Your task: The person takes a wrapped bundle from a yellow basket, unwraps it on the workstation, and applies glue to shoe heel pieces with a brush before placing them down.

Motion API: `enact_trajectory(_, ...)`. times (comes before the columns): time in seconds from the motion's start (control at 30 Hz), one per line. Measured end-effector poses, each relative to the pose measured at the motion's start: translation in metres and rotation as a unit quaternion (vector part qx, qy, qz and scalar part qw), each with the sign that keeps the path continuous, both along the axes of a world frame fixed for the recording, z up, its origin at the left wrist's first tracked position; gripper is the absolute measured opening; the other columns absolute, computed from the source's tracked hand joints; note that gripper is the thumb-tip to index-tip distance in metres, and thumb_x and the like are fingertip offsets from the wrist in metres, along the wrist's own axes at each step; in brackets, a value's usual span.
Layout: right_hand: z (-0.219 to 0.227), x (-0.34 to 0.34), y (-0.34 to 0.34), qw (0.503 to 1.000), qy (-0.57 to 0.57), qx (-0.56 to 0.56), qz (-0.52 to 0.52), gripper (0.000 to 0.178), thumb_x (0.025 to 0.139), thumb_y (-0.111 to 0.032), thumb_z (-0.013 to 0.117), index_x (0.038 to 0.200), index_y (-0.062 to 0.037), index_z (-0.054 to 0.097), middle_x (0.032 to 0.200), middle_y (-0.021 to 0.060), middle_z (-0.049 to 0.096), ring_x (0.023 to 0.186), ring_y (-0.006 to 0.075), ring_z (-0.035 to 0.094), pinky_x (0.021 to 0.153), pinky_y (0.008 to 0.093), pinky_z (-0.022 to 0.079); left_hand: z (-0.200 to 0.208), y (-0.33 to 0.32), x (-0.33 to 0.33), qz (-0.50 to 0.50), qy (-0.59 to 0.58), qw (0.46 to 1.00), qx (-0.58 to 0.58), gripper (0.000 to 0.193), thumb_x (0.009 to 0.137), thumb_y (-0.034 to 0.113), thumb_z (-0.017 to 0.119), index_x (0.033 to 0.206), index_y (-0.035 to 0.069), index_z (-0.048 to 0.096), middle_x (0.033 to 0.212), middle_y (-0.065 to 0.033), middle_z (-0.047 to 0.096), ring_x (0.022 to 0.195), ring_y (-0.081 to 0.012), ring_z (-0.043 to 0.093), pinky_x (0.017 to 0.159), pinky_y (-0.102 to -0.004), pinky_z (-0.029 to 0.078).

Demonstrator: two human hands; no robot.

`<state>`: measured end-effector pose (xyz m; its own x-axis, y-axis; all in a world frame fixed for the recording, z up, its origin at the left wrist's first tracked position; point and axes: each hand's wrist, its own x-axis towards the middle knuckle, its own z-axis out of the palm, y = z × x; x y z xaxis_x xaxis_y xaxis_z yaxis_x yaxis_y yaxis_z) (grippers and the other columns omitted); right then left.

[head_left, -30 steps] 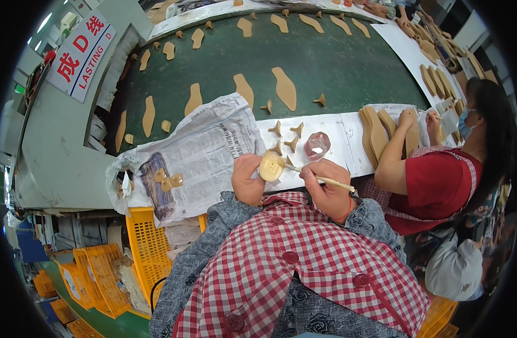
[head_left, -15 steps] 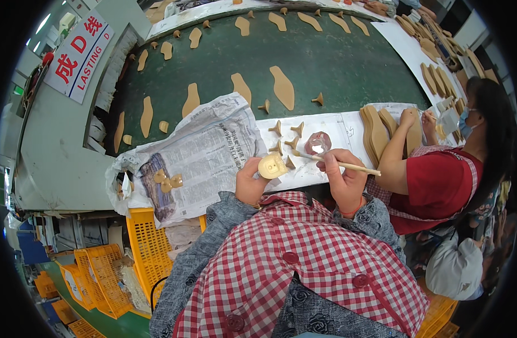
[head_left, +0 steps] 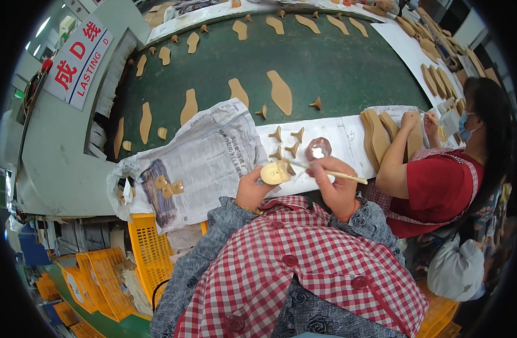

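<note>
Green belt (head_left: pixel 213 70) spans 12 o'clock, beyond the white desk (head_left: pixel 348 147). Left hand (head_left: pixel 251 189) grasps a cream heel piece (head_left: pixel 276 173), partly hiding it; right hand (head_left: pixel 336 185), at 3 o'clock, pinches a brush (head_left: pixel 353 178), its tip indistinct beside the piece. Brown heels (head_left: pixel 292 149) lie at 12 to 1 o'clock. Versus the preceding frame, the brush tip lies closer to the piece.

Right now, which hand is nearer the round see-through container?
Right. The right hand, holding a brush, is just on the near side of the container; the left hand, holding a cream piece, is farther off, leftward.
</note>
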<state>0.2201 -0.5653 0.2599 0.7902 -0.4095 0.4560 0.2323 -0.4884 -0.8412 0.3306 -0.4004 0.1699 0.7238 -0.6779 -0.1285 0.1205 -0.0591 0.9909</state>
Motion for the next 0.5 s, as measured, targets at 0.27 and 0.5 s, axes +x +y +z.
enact_trajectory(0.27,0.002,-0.005,-0.034,0.991,-0.047,-0.037,-0.119,0.008,0.083,-0.005,0.054,0.082,0.0007,0.060,0.069,0.0085,0.061,0.061,0.0170,0.057,0.055,0.0271,0.043,0.003,-0.022,0.014,-0.008,-0.058,0.996,0.071,0.026,0.072,0.006,0.067,0.097,-0.001,0.062,0.092,-0.0054,0.064,0.084,-0.0115,0.058,0.075,-0.0249,0.044)
enact_trajectory(0.5,-0.015,-0.056,-0.074,0.967,-0.083,0.030,-0.239,0.008,0.083,-0.002,0.051,0.080,0.0027,0.057,0.068,0.0118,0.060,0.061,0.0181,0.058,0.057,0.0267,0.046,-0.004,-0.111,0.087,-0.101,-0.285,0.947,0.108,0.024,0.066,0.011,0.072,0.088,0.003,0.065,0.080,-0.0059,0.060,0.078,-0.0169,0.056,0.071,-0.0288,0.044)
